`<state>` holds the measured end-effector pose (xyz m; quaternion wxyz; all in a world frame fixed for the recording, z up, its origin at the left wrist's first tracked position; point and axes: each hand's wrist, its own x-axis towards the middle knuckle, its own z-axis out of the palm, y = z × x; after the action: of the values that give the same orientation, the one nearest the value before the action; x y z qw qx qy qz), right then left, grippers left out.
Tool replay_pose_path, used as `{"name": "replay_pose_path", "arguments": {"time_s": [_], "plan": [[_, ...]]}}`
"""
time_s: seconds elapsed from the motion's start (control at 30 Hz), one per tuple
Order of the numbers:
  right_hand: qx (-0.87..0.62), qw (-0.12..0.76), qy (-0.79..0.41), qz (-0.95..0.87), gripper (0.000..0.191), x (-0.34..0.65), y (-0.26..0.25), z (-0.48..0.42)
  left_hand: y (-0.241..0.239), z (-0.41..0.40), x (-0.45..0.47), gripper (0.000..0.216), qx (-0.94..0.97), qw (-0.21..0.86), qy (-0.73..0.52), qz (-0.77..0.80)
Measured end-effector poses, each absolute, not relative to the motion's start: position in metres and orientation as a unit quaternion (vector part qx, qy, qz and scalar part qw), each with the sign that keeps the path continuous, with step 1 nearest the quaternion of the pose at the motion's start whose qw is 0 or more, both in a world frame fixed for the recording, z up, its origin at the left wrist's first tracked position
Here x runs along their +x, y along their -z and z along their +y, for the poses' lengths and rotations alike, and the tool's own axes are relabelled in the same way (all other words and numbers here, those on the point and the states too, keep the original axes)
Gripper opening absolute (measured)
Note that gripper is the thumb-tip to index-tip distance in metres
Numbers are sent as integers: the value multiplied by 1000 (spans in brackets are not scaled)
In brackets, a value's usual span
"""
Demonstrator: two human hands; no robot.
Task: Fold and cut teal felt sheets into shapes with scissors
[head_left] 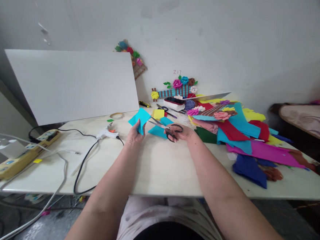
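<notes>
My left hand (136, 133) pinches a piece of turquoise felt (141, 116) between thumb and fingers, raised above the table. In my right hand (179, 133) is a pair of scissors (173, 129) with black handles. The scissor blades point left, and their tips reach close to the right edge of the felt; whether they touch it I cannot tell. A second turquoise piece (158, 131) lies on the table under the scissors. Just behind it sits a yellow square pad (158, 114).
A white glue gun (107, 131) and a power strip (25, 158) with cables lie left. Tape ring (117, 115) and cutter (144, 104) are behind. Coloured felt sheets (273, 151) pile up right. A phone (175, 100) rests on a white box; a white board (74, 86) leans on the wall.
</notes>
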<state>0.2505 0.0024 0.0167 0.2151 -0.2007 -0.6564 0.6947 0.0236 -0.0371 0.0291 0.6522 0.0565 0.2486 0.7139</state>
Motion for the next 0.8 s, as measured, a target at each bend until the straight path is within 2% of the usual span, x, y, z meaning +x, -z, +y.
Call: {"name": "replay_pose_path", "arguments": {"time_s": [0.33, 0.8], "plan": [[-222, 309, -656, -652, 44, 265, -19, 1, -26, -38, 26, 29, 85, 616, -732, 278], [-207, 300, -673, -644, 42, 278, -21, 3, -23, -38, 24, 32, 105, 617, -726, 287]]}}
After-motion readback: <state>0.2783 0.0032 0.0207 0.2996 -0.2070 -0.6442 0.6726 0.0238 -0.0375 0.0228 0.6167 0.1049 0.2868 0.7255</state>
